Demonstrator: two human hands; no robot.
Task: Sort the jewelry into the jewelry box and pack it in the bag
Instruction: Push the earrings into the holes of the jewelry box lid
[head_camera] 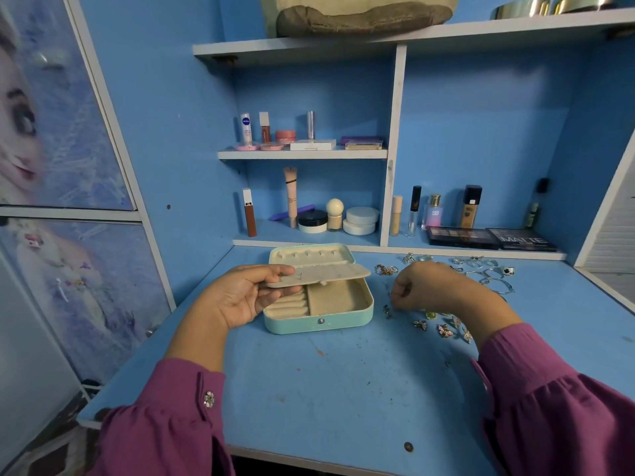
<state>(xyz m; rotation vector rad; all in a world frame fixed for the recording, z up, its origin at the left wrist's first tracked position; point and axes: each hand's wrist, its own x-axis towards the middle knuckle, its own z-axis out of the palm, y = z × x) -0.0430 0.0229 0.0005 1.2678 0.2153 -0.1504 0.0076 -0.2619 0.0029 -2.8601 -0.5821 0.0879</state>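
A mint-green jewelry box (319, 321) lies open on the blue desk, its beige lining showing ring rolls and one wide compartment. My left hand (247, 297) grips the box's beige earring flap (326, 274) and holds it raised over the compartments. My right hand (429, 286) hovers just right of the box, fingers curled and pinching a small metal piece (391, 294). Loose jewelry is scattered to the right: butterfly earrings (443, 329), a gold chain (385, 269), silver rings and bangles (494, 276). The bag on the top shelf (360, 15) is beige with a grey base.
Cosmetics fill the back shelves: tubes, jars and bottles (309, 214), and eyeshadow palettes (491, 238) just behind the jewelry. A cupboard with a cartoon picture (51, 166) stands at the left. The desk's front edge (309, 456) runs below my purple sleeves.
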